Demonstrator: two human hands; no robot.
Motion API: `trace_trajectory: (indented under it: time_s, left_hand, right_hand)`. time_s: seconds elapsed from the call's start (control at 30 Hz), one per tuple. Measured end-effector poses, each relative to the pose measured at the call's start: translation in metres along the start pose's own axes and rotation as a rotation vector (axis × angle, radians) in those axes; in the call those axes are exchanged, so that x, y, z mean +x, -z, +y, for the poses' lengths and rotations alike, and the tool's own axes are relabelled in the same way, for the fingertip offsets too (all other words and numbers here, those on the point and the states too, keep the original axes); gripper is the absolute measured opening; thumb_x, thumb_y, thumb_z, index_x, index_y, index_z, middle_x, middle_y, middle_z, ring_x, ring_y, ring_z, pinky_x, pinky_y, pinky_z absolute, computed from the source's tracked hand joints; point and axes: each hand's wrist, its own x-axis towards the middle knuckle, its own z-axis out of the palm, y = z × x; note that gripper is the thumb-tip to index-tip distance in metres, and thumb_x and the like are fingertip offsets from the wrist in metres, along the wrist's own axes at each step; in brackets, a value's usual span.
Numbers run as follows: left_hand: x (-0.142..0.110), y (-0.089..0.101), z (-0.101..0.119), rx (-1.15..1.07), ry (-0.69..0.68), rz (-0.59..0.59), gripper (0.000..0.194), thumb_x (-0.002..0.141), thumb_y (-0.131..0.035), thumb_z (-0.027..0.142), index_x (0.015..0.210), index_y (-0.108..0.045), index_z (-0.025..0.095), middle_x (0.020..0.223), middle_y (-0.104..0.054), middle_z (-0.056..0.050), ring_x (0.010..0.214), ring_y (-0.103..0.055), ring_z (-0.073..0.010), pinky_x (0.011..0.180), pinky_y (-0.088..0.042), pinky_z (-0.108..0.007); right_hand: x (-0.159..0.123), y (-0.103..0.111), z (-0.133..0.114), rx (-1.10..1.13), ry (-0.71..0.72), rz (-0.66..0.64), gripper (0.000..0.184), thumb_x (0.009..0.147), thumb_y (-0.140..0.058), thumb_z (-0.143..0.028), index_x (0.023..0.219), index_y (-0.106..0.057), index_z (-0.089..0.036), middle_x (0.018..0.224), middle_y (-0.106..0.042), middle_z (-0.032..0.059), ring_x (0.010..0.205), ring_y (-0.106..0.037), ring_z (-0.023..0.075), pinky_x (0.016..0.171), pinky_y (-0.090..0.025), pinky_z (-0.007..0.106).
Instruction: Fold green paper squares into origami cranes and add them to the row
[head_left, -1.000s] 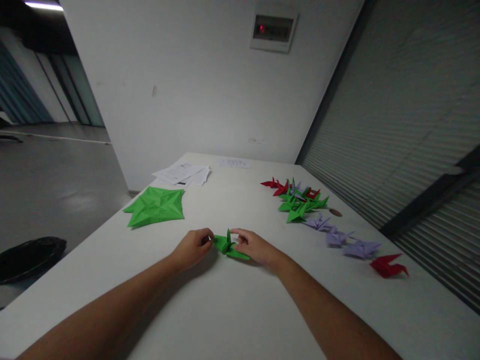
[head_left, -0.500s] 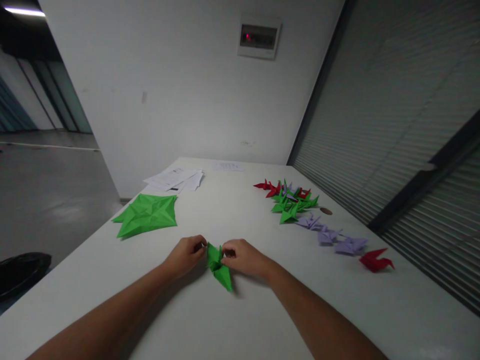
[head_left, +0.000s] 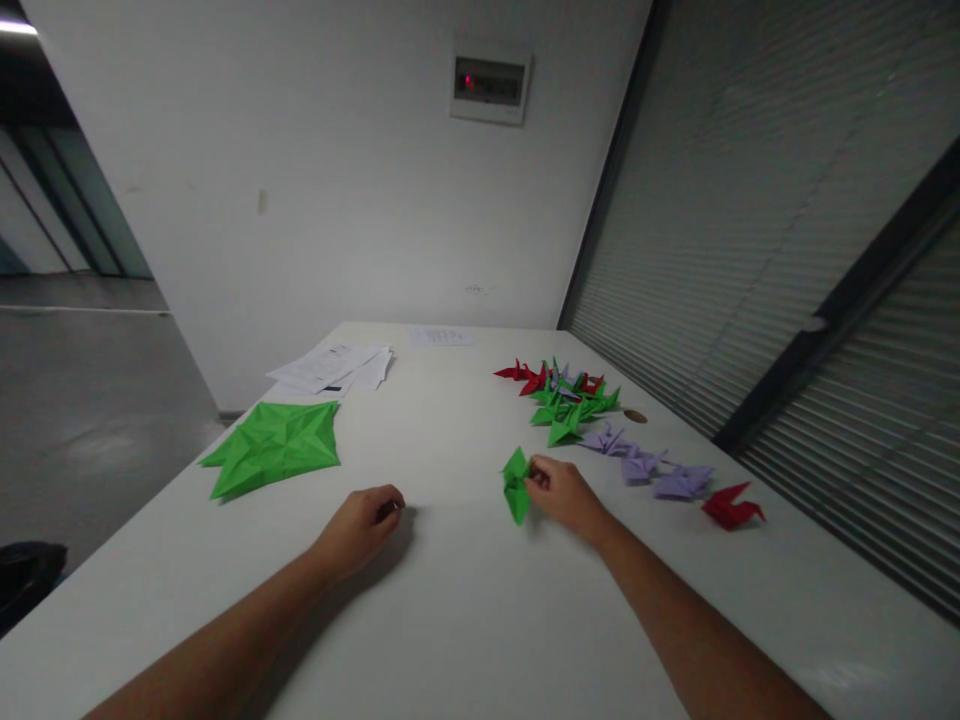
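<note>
My right hand (head_left: 561,490) pinches a green paper crane (head_left: 516,486) by its side, holding it over the middle of the table. The crane's wings spread up and down, away from the fingers. Apart from it, on the left, my left hand (head_left: 364,528) rests near the table surface with fingers curled in and nothing visible in them. Beyond my right hand lies a cluster of folded cranes: green cranes (head_left: 568,424), red cranes (head_left: 534,380) and lilac cranes (head_left: 684,482). A single red crane (head_left: 732,508) sits nearest me at the right end of the row.
Creased green paper sheets (head_left: 277,448) lie at the table's left edge, with printed papers (head_left: 330,368) behind them. A brown oval spot (head_left: 634,416) is by the right edge. The white table (head_left: 450,620) meets a wall at the back and a window with blinds (head_left: 757,240) on the right.
My right hand has carried the green crane rightward and away from me. My left hand has let go of it and stayed on the left. The whole view has shifted slightly.
</note>
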Motion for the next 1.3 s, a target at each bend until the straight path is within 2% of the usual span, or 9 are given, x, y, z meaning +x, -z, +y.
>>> trace_trajectory:
  time_s: [0.1,0.2,0.33,0.47,0.73,0.93,1.17,1.3]
  left_hand:
    - [0.000,0.000,0.002,0.018,-0.002,-0.014,0.021,0.087,-0.050,0.023,0.090,-0.070,0.018,0.072,-0.068,-0.001,0.067,-0.059,-0.0166,0.065,-0.038,-0.026]
    - [0.000,0.000,0.002,0.036,-0.009,-0.014,0.021,0.087,-0.050,0.022,0.091,-0.070,0.017,0.072,-0.068,-0.001,0.067,-0.059,-0.0163,0.065,-0.039,-0.026]
    - [-0.001,0.000,0.001,0.047,-0.009,-0.007,0.020,0.087,-0.051,0.022,0.091,-0.071,0.018,0.073,-0.069,-0.002,0.067,-0.059,-0.0161,0.066,-0.039,-0.026]
    - [-0.001,0.000,0.002,0.056,-0.008,-0.009,0.020,0.087,-0.052,0.022,0.091,-0.071,0.017,0.074,-0.070,-0.002,0.067,-0.060,-0.0161,0.066,-0.039,-0.026]
    - [-0.001,0.001,0.004,0.089,-0.022,-0.021,0.022,0.086,-0.051,0.020,0.092,-0.072,0.017,0.077,-0.071,-0.003,0.068,-0.061,-0.0167,0.067,-0.039,-0.027]
    - [-0.002,0.002,0.006,0.096,-0.030,-0.031,0.021,0.086,-0.052,0.019,0.093,-0.072,0.017,0.079,-0.072,-0.004,0.070,-0.062,-0.0169,0.068,-0.039,-0.026]
    - [-0.003,0.003,0.007,0.120,-0.049,-0.043,0.020,0.087,-0.053,0.018,0.093,-0.072,0.017,0.079,-0.072,-0.004,0.069,-0.061,-0.0160,0.067,-0.039,-0.026]
    - [-0.002,0.002,0.006,0.129,-0.052,-0.047,0.020,0.087,-0.054,0.017,0.093,-0.072,0.018,0.080,-0.073,-0.004,0.071,-0.062,-0.0163,0.068,-0.039,-0.026]
  right_hand:
    - [0.012,0.025,0.040,-0.075,-0.125,0.205,0.012,0.073,-0.059,-0.029,0.064,-0.059,-0.021,0.058,-0.063,0.0001,0.058,-0.058,0.0178,0.057,-0.039,0.026]
    - [0.020,0.039,0.072,-0.143,-0.268,0.361,0.011,0.071,-0.057,-0.031,0.065,-0.058,-0.022,0.060,-0.066,0.0039,0.057,-0.060,0.0204,0.056,-0.039,0.028]
    - [0.024,0.041,0.101,-0.228,-0.402,0.490,0.008,0.068,-0.059,-0.028,0.062,-0.057,-0.022,0.062,-0.068,0.0070,0.060,-0.060,0.0228,0.057,-0.038,0.030]
    - [0.027,0.039,0.115,-0.291,-0.444,0.540,0.007,0.069,-0.059,-0.026,0.063,-0.059,-0.021,0.066,-0.070,0.0091,0.062,-0.060,0.0240,0.059,-0.039,0.032]
    - [0.035,0.039,0.124,-0.332,-0.428,0.527,0.008,0.074,-0.060,-0.026,0.071,-0.064,-0.020,0.064,-0.069,0.0068,0.063,-0.061,0.0238,0.061,-0.039,0.032]
    - [0.036,0.036,0.122,-0.338,-0.448,0.538,0.010,0.076,-0.062,-0.029,0.076,-0.065,-0.019,0.069,-0.072,0.0094,0.065,-0.063,0.0249,0.062,-0.041,0.032]
    - [0.022,0.037,0.108,-0.346,-0.401,0.537,0.023,0.077,-0.059,-0.028,0.096,-0.064,-0.016,0.073,-0.072,0.0100,0.065,-0.063,0.0258,0.063,-0.042,0.033]
    - [0.009,0.029,0.086,-0.354,-0.317,0.484,0.015,0.078,-0.056,-0.029,0.087,-0.062,-0.019,0.069,-0.070,0.0074,0.065,-0.063,0.0246,0.062,-0.039,0.031]
